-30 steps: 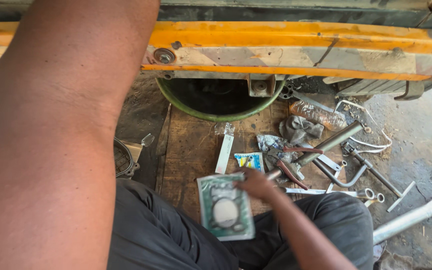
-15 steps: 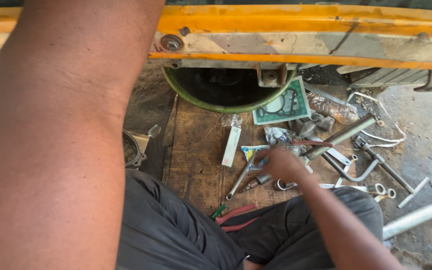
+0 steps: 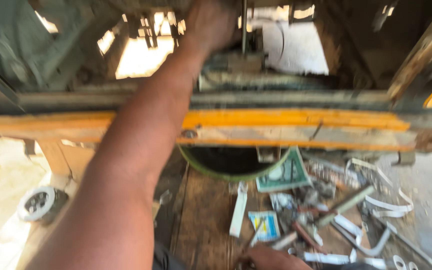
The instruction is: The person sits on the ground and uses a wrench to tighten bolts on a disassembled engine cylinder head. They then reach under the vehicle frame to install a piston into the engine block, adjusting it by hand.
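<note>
My left arm reaches up over the yellow beam [image 3: 286, 120] into the machine's dark inside. My left hand [image 3: 211, 25] rests against a metal part beside a thin upright rod [image 3: 244, 22]; blur hides its fingers. Only the top of my right hand [image 3: 271, 260] shows at the bottom edge, low on the wooden board [image 3: 201, 220] among loose tools. A thin tool [image 3: 253, 236] lies just by it, and I cannot see whether the hand grips it. A blue and yellow sachet [image 3: 265, 225] and a white tube [image 3: 238, 210] lie just beyond that hand.
A green-rimmed round tub [image 3: 231, 165] sits under the beam, with a green packet [image 3: 281, 175] leaning at its right. A metal pipe [image 3: 346, 205], wrenches and white strips [image 3: 386, 205] litter the right side. A round bearing [image 3: 38, 202] lies on the ground at the left.
The view has tilted up, so the machine's inside and my left hand now show. My right hand has drawn back from the tool pile toward me.
</note>
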